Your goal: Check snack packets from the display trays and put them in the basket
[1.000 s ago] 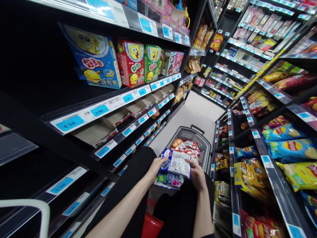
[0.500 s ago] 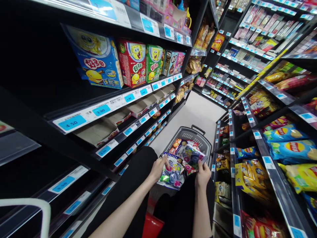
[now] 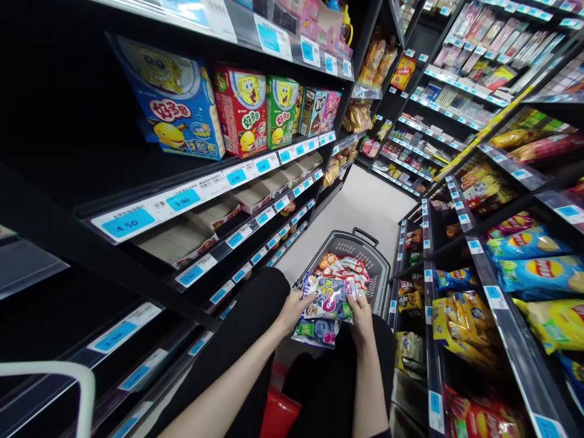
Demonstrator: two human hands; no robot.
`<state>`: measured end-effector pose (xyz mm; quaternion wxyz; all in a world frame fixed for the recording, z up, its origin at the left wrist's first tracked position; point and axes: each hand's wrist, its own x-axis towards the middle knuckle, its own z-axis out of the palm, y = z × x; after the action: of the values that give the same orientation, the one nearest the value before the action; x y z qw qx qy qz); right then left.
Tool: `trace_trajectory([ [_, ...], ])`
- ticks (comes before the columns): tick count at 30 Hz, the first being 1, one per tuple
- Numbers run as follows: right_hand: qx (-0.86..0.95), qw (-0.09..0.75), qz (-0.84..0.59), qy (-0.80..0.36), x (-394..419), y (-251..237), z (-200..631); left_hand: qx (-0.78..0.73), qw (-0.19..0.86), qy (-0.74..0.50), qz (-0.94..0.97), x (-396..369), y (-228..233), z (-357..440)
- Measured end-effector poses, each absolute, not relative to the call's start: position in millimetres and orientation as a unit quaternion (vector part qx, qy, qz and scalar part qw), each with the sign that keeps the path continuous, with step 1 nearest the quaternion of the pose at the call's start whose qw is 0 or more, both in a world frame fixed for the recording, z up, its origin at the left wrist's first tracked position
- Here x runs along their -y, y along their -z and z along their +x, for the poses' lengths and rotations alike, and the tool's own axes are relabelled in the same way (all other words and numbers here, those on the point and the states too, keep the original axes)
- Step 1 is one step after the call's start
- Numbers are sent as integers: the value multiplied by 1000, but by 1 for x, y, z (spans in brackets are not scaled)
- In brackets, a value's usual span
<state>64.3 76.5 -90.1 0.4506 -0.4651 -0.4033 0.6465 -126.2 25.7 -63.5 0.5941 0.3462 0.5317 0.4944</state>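
Note:
My left hand (image 3: 292,311) is closed on the left edge of two blueberry candy bags. The upper candy bag (image 3: 329,299) lies flat across the lower candy bag (image 3: 314,334), whose bottom shows beneath it. On the right edge of the upper bag, my right hand (image 3: 362,317) is closed with the thumb on top. Both bags are held over the near end of a grey shopping basket (image 3: 349,244). Several red and orange snack packets (image 3: 356,266) lie inside the basket, partly hidden by the bags.
At left, shelves bear snack boxes (image 3: 241,112) and open cardboard trays (image 3: 176,237). Chip bags (image 3: 536,274) fill the shelves at right. The basket stands on the pale aisle floor (image 3: 365,198) between them. A red object (image 3: 279,413) is below my legs, and a white curved bar (image 3: 84,389) is at lower left.
My right hand has moved left with its candy bag, laying it over the bag in my left hand. Packets in the basket that were covered now show.

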Motion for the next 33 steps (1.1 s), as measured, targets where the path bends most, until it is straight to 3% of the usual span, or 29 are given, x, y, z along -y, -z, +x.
trace_trajectory([
  [13, 380, 442, -476, -658, -79, 91, 74, -487, 596, -537, 346, -21, 64, -114],
  [33, 404, 424, -503, -636, -85, 105, 76, -539, 586, -496, 346, -24, 71, -115],
])
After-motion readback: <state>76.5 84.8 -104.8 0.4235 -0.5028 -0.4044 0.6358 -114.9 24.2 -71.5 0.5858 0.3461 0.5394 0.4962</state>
